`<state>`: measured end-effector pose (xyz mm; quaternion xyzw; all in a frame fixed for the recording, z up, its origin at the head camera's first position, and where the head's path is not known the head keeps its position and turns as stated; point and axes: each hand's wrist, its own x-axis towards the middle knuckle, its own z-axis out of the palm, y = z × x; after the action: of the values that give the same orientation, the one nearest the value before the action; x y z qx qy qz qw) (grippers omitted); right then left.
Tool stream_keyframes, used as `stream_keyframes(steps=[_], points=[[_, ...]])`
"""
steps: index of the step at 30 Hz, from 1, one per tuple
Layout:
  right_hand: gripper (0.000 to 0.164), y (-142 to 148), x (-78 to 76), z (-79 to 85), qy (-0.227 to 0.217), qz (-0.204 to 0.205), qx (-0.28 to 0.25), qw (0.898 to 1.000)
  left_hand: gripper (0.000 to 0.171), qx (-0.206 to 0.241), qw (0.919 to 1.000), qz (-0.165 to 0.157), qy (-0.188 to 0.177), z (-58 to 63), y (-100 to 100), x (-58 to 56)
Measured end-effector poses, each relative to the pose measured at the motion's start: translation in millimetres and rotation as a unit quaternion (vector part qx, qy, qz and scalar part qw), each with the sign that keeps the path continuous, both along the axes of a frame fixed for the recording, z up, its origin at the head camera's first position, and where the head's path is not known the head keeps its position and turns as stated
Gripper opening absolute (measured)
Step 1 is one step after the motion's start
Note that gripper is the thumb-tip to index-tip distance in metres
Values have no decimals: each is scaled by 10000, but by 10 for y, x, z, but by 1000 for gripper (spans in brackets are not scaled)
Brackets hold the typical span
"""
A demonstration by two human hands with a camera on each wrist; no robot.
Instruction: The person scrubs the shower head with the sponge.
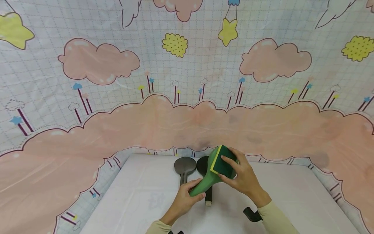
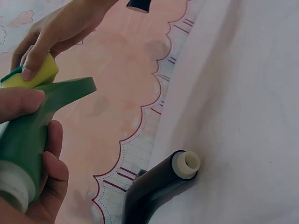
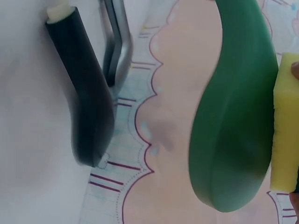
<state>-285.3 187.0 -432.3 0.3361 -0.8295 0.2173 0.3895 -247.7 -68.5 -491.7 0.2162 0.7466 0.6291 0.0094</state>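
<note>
My left hand (image 1: 184,199) grips a green handheld shower head (image 1: 205,182) by its handle, thumb along the top and fingers curled beneath. A white collar (image 2: 16,184) shows at the handle's end in the left wrist view. With its fingers spread over the green scouring side, my right hand (image 1: 246,177) holds a yellow and green sponge (image 1: 224,162) against the shower head's broad end. In the right wrist view the sponge's yellow side (image 3: 286,126) lies along the smooth green head (image 3: 233,154). The face under the sponge is hidden.
Behind the hands, a grey shower head (image 1: 185,165) and a black shower head (image 1: 208,195) lie side by side on the white table (image 1: 140,195). The black one has a hollow cream end (image 2: 188,164). A cloud-patterned cloth (image 1: 187,125) hangs beyond the table's far edge.
</note>
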Motion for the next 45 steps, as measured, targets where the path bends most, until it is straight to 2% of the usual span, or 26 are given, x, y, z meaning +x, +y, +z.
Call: stream_keyframes(steps=[5, 9, 13, 15, 20, 22, 28, 36, 45], points=[[60, 43, -40, 58, -73, -95, -98, 9999, 54, -335, 9994, 8, 100, 16, 11, 22], [61, 47, -58, 72, -111, -149, -111, 9998, 52, -551, 9983, 142, 158, 38, 34, 46], [65, 34, -65, 67, -120, -245, -104, 9996, 53, -651, 9974, 226, 218, 67, 52, 75], [67, 23, -67, 67, -98, -284, -96, 9995, 53, -636, 9973, 232, 286, 126, 54, 114], [68, -14, -66, 59, -42, -268, -55, 9996, 56, -614, 9969, 211, 433, 90, 35, 77], [68, -37, -58, 46, -27, -238, -17, 9997, 57, -633, 9968, 233, 438, 22, 31, 30], [67, -115, 2, -7, -19, -157, 87, 9998, 56, -601, 9969, 340, 387, 16, 54, 26], [60, -161, 98, -49, -217, -62, -5, 9997, 57, -214, 9988, 422, 128, 32, 68, 28], [63, -53, 71, -51, 92, -165, -257, 9995, 57, 336, 9980, 402, -350, 131, 70, 56]])
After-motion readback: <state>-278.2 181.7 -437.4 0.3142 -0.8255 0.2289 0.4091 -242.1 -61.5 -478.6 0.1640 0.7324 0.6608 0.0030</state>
